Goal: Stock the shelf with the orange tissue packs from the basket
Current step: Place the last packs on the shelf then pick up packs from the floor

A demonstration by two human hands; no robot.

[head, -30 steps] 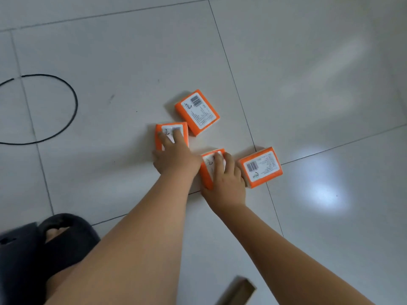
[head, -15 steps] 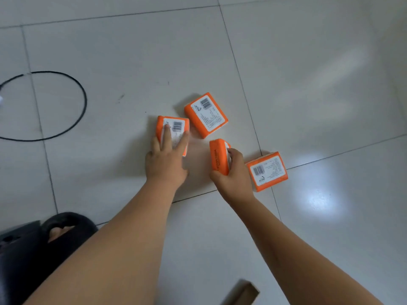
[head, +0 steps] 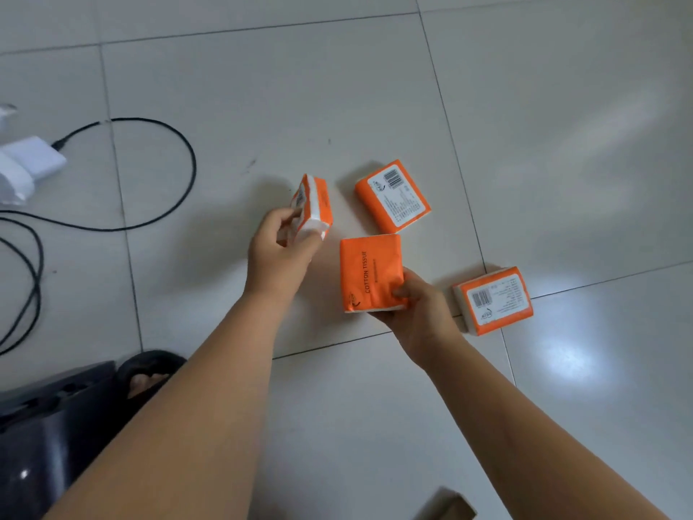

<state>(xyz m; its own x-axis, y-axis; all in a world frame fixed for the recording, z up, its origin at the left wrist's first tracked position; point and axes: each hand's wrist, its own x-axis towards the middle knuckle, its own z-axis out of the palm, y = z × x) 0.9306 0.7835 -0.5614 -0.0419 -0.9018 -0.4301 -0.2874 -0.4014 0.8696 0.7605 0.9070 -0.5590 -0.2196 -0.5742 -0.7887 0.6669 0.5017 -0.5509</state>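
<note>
— Two packs are up off the floor [head: 562, 144] now; a second ago both lay flat under the fingers. The right hand [head: 416, 305] has its grip pinching the lettered pack [head: 369, 275] at the near corner.
— The left hand [head: 279, 249] has its grip round the tilted pack [head: 313, 204]. Meaning?
— Half gathered, I judge. The near-right pack [head: 495, 300] and the far pack [head: 393, 197] lie loose. No shelf or basket in view.
— Room?
— Bare tile right and beyond; cable [head: 187, 174] loops far left.

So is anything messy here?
Yes. The far pack and right pack lie askew on the floor, at different angles. The left hand and right hand each hold a pack. A black cable sprawls at left.
</note>
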